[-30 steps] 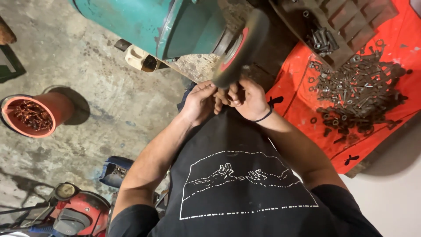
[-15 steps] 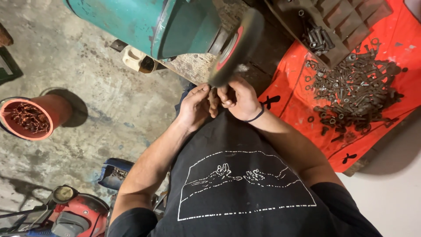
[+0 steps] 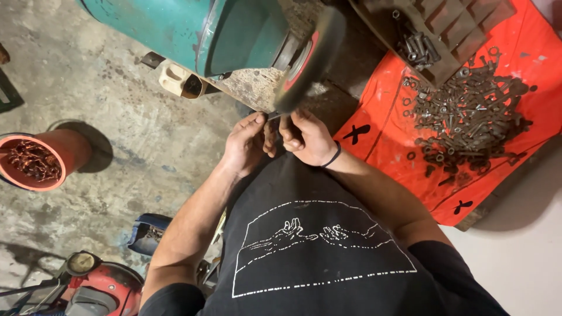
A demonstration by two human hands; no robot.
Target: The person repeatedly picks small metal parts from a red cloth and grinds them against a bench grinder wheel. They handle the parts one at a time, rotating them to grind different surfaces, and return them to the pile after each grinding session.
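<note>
Metal piece [image 3: 274,116] clamped between fingers of both hands, against grinding wheel [image 3: 310,58].

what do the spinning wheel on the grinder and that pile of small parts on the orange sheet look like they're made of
Wheel: seemingly a grey wire or abrasive disc with a red hub, edge blurred by motion. Pile of small parts: likely dark, dull steel bolts and nuts, possibly rusty. Orange sheet: looks like glossy plastic tarp, creased.

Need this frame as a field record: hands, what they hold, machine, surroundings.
left hand: pinches a small metal piece, mostly hidden
right hand: grips the same piece; black wristband
wheel: dark grinding wheel, red hub, piece held at its lower edge
machine: teal housing
right side: orange sheet with pile of dark bolts
left side: red bucket on concrete floor
</note>
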